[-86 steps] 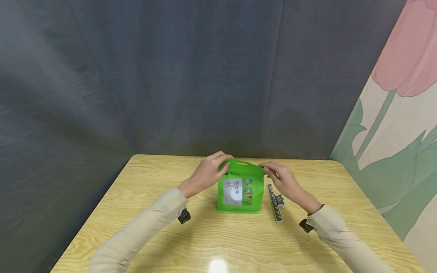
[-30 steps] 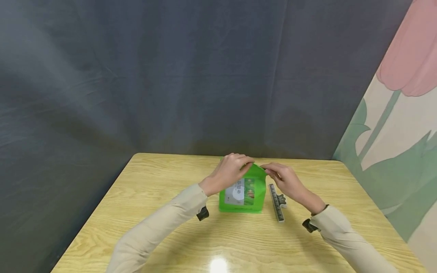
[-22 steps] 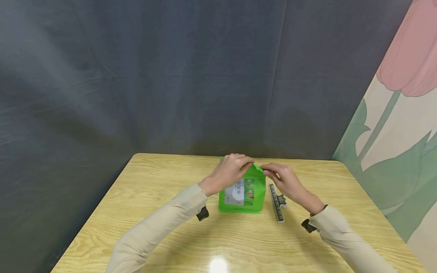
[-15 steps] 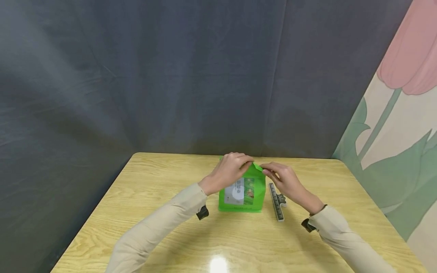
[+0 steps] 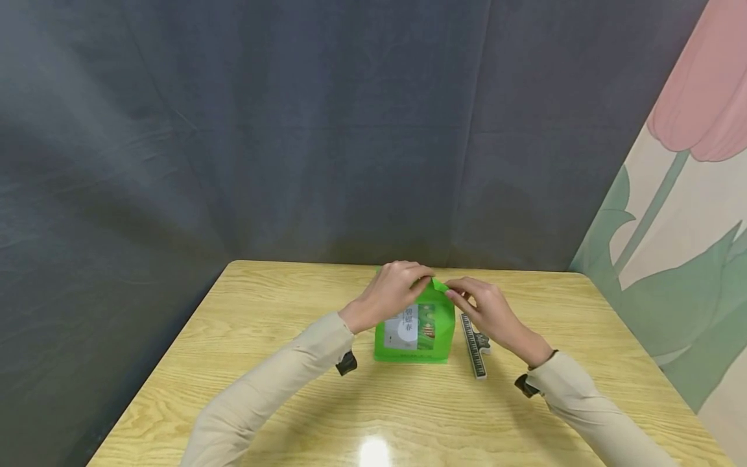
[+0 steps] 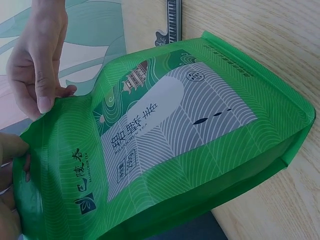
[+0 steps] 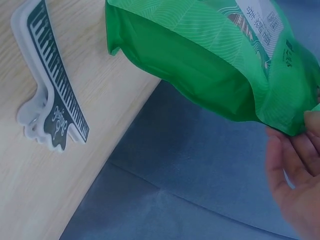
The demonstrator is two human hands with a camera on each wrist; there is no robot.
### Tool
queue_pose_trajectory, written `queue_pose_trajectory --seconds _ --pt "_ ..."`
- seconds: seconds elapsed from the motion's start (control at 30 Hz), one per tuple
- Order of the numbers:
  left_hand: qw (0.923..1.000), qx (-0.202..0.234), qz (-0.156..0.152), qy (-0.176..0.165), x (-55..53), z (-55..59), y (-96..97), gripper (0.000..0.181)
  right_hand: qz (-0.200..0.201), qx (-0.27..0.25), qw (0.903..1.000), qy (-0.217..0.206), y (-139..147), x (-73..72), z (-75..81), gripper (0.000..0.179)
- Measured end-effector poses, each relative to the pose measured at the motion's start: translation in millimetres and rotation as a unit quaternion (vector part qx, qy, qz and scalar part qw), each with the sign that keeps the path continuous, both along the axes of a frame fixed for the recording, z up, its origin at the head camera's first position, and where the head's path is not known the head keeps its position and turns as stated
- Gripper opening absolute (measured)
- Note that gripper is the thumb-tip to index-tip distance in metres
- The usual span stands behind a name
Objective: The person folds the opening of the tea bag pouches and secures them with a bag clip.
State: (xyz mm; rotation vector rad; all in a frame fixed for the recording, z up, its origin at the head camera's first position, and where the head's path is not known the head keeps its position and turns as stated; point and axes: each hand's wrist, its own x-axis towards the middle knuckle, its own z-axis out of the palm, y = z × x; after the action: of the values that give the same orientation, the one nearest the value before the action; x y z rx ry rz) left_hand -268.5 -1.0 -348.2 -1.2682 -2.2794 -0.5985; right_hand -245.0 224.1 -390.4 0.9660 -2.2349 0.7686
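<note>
A bright green stand-up tea bag (image 5: 443,337) with a grey and green label stands upright on the table. My left hand (image 5: 393,292) pinches its top edge near the middle and covers the upper left of the bag in the head view. At the top right corner, my right hand (image 5: 489,312) pinches the edge between thumb and fingers. The left wrist view shows the bag's printed front (image 6: 175,175) and both hands along the top seal. In the right wrist view, thumb and fingertips (image 7: 312,120) hold the corner. The bag's inside is hidden.
A wide sealing clip (image 5: 474,350) with a piano-key pattern lies on the wooden table (image 5: 327,408), just right of the bag under my right hand. A dark curtain (image 5: 350,130) hangs behind the table, and a wall with a painted tulip (image 5: 694,117) borders the right.
My left hand has slid right along the top edge from the bag's left corner, covering part of the label. My right fingertips have shifted slightly left, and the top right corner looks creased.
</note>
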Motion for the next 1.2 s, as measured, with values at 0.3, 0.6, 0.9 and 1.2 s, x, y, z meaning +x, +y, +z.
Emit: queue_pose_trajectory --seconds 0.3,0.6,0.9,1.2 --pt "1.0 0.004 -0.001 0.0 -0.1 -2.1 1.0 0.016 -0.005 0.005 1.0 0.006 -1.9 0.3 -1.1 0.019" --pt "1.0 -0.001 0.0 0.0 0.3 -2.3 0.7 0.016 -0.002 -0.002 0.9998 0.022 -5.2 0.6 -2.9 0.02" --pt "0.9995 -0.029 0.007 0.008 0.5 -0.1 0.7 0.022 -0.009 0.0 0.9999 0.005 -6.1 0.6 -3.0 0.012" --pt "0.997 -0.035 0.032 0.061 -1.0 -2.6 7.7 0.02 -0.014 -0.002 0.9998 0.014 -6.4 0.4 -3.3 0.018"
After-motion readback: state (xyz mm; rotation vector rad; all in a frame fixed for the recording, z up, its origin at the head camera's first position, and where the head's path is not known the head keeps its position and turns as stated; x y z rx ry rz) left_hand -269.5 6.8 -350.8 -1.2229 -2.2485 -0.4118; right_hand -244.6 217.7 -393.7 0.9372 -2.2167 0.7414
